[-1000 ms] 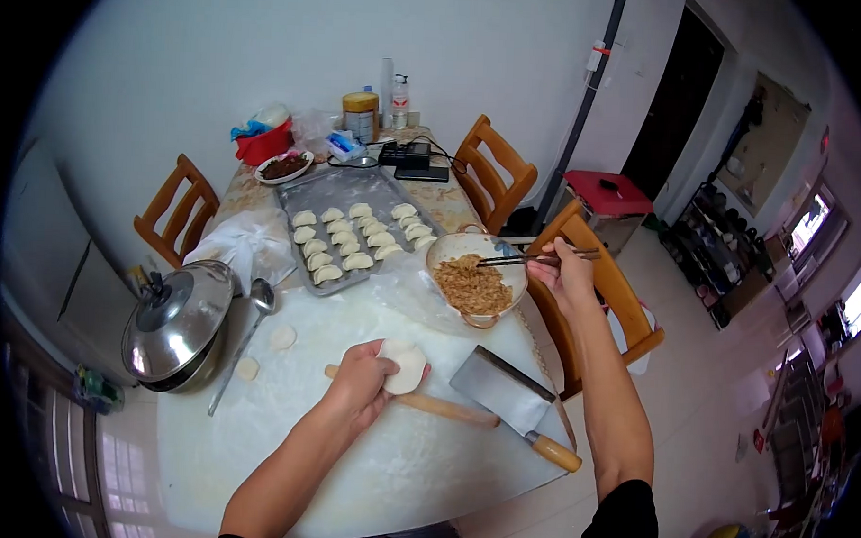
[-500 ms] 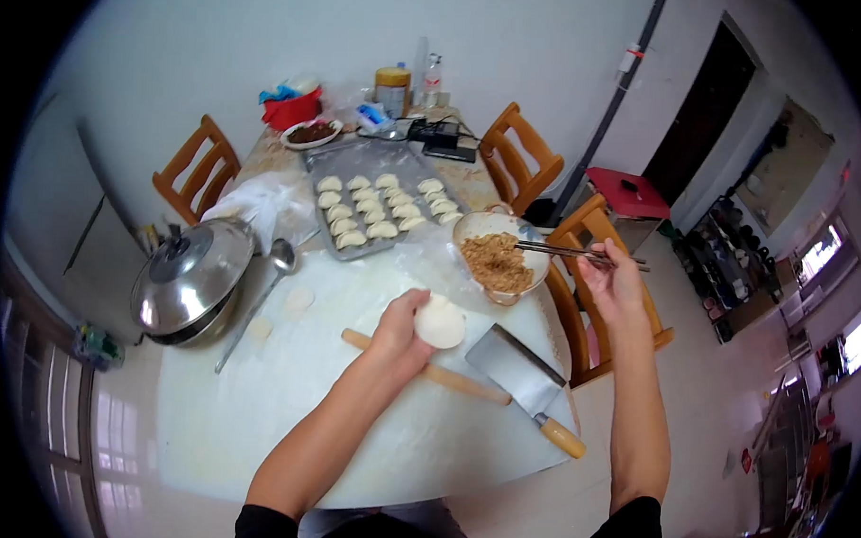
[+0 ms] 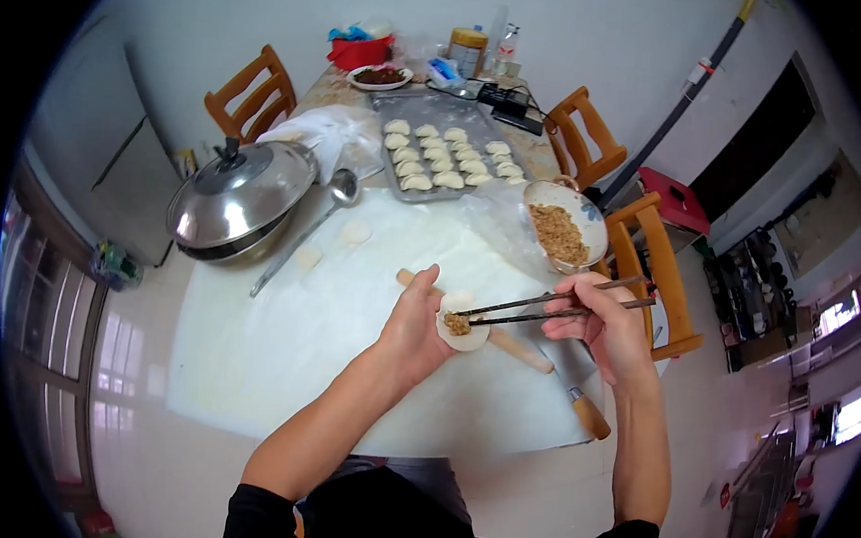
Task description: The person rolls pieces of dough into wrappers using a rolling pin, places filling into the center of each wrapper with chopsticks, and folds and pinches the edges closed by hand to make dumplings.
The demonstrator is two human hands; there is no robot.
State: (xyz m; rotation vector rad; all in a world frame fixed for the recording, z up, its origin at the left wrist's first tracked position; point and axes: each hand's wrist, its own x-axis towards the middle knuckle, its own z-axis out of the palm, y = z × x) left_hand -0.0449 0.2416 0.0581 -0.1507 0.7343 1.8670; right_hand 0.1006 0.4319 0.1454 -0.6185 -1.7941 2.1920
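Observation:
My left hand [image 3: 411,333] holds a round dumpling wrapper [image 3: 470,343] over the white work surface. A clump of meat filling [image 3: 457,324] lies on the wrapper. In my right hand [image 3: 611,325] is a pair of chopsticks [image 3: 516,318], their tips touching the filling. The bowl [image 3: 589,229] of minced filling stands beyond my right hand. Below the wrapper lies a wooden rolling pin [image 3: 524,352], partly hidden by my left hand. A cleaver [image 3: 589,415] lies under my right forearm, its blade mostly covered.
A metal tray [image 3: 412,105] bears rows of folded dumplings [image 3: 441,165]. At left stand a lidded pot [image 3: 243,196] and a long ladle [image 3: 304,234]. Two flat dough pieces [image 3: 356,233] lie on the white surface. Wooden chairs [image 3: 256,94] surround the table; a red basin [image 3: 360,52] is behind.
My right hand has brought the chopsticks from the bowl to the wrapper, which now carries a clump of filling. The camera view has shifted, so the table appears displaced.

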